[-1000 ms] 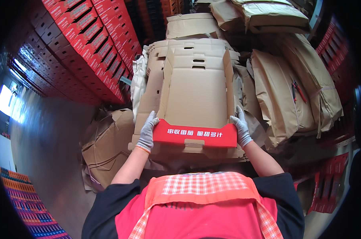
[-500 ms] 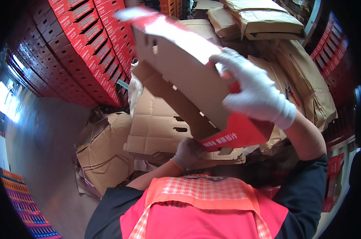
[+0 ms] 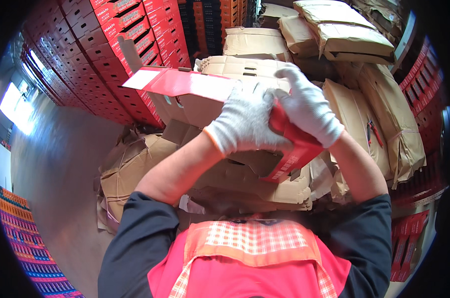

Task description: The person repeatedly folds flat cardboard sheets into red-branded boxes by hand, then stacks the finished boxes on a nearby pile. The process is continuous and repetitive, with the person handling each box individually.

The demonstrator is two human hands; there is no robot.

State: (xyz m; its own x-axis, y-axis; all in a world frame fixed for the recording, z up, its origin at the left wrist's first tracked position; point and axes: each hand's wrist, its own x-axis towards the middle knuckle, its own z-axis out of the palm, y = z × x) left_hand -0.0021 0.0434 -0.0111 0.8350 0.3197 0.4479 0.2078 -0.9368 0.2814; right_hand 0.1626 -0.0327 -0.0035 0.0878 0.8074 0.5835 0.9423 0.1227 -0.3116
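Observation:
A partly folded cardboard box (image 3: 185, 84), red outside and brown inside, is tilted in front of me, its far left flap sticking out. Both my hands wear white knit gloves and meet at its right end. My left hand (image 3: 247, 119) reaches across the box with its fingers over the upper edge, gripping it. My right hand (image 3: 310, 107) clasps the red right corner, thumb and fingers around the folded panels. Below the box lies a stack of flat brown cardboard blanks (image 3: 230, 181). The left palm and the fingertips' undersides are hidden.
Tall stacks of red boxes (image 3: 101, 59) stand at the far left. Paper-wrapped bundles (image 3: 354, 42) pile up at the back right, with red-handled pliers (image 3: 375, 133) on one. A wrapped bundle (image 3: 130, 164) sits left of the blanks. Colourful stacked boxes (image 3: 29, 243) stand lower left.
My left hand has moved up from the box's near lower edge to its right end, beside my right hand. The box has dropped lower and tipped flatter.

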